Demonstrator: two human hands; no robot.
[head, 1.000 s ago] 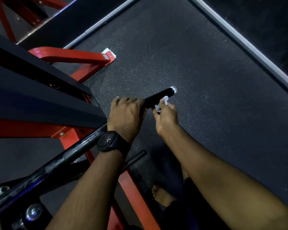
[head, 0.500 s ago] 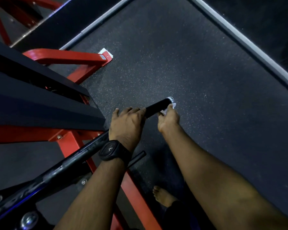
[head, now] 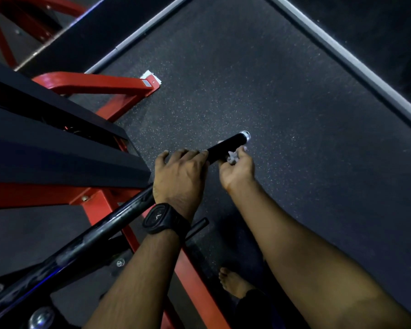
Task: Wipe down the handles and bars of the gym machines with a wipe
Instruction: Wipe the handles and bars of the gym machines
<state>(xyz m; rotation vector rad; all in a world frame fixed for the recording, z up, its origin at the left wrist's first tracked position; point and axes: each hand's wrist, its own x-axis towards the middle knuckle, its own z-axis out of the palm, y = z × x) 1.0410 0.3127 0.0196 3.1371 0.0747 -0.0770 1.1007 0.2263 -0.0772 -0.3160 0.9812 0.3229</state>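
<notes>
Left hand (head: 180,172) grips one bar (head: 226,146); right hand (head: 238,170) seemingly pinches one wipe (head: 233,158).

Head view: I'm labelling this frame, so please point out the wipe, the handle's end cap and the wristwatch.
wipe (head: 232,158), head view, crumpled white wad pinched by the right hand (head: 239,174).
end cap (head: 245,134), head view, shiny ring at the tip of the handle (head: 224,146).
wristwatch (head: 163,218), head view, middle of its dark face.

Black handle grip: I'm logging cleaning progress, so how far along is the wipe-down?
Done: nothing shows as finished; cleanliness cannot be judged. In hand: the right hand holds a crumpled wipe at the grip near its chrome end, while the left hand holds the bar. Left: the part under the left hand and the bar below.
</notes>
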